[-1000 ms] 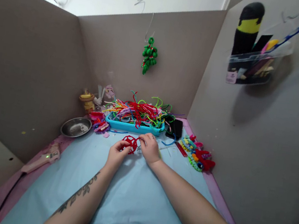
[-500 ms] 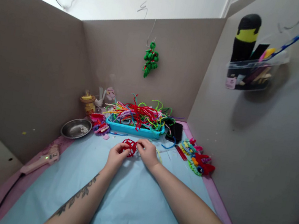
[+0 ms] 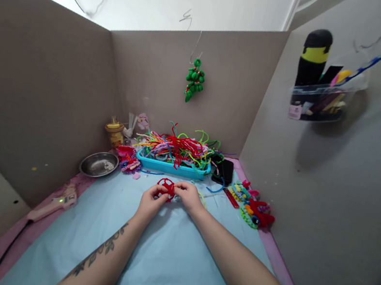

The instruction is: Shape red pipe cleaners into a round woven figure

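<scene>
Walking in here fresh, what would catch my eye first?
Probably the tangle of bright fuzzy stems heaped in a blue tray at the far end of the blue cloth. In front of it, the left hand holds a red openwork piece, with the right hand at its edge. Above, a green ornament hangs against the wall.

we are in a small craft workspace — grey partitions [image 3: 152, 67] enclose a blue-covered worktop [image 3: 172, 257] that carries a tray [image 3: 174, 168] of fuzzy coloured stems [image 3: 181, 146], a corded glue gun [image 3: 51, 207] and bright fuzzy pieces [image 3: 251, 210] — with a green ornament [image 3: 195, 79] hung behind.
</scene>
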The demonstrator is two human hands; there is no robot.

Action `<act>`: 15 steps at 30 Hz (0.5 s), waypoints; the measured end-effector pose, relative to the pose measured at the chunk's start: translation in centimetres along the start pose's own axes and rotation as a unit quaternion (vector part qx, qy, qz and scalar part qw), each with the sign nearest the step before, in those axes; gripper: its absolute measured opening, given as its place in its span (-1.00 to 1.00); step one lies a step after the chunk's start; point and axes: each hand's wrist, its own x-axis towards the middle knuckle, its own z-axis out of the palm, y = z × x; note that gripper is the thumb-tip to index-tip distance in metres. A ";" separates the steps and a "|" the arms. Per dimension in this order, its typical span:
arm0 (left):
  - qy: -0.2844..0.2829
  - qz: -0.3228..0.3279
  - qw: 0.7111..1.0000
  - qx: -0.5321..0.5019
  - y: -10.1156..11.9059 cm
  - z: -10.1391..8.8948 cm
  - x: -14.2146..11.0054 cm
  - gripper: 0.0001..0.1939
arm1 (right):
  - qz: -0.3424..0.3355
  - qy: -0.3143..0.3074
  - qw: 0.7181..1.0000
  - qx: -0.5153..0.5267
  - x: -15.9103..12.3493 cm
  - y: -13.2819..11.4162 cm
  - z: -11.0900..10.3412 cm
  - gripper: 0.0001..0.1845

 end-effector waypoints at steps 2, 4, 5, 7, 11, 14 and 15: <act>0.002 0.013 1.000 0.014 0.2 0.0 0.0 -0.85 | -0.008 0.025 0.999 -0.035 0.1 0.1 -0.1 -0.91; 0.006 0.022 0.999 0.024 0.4 0.0 -0.1 -0.86 | -0.009 0.022 0.998 -0.053 0.1 0.2 -0.1 -0.91; 0.010 0.023 0.999 0.028 0.4 0.0 -0.1 -0.87 | -0.008 0.011 0.999 -0.053 0.1 0.2 -0.1 -0.90; 0.020 0.023 0.999 0.031 0.5 0.0 -0.1 -0.87 | -0.014 -0.013 0.999 -0.050 0.0 0.2 0.0 -0.91; 0.049 0.013 0.998 0.032 0.5 -0.2 0.0 -0.86 | -0.055 -0.051 0.994 -0.078 -0.4 0.3 0.3 -0.78; 0.065 -0.005 0.998 0.013 0.5 -0.2 0.2 -0.84 | -0.063 -0.054 0.988 -0.129 -0.8 0.0 0.6 -0.60; 0.066 -0.013 0.998 -0.001 0.5 -0.2 0.2 -0.83 | -0.065 -0.045 0.986 -0.146 -0.9 -0.2 0.7 -0.58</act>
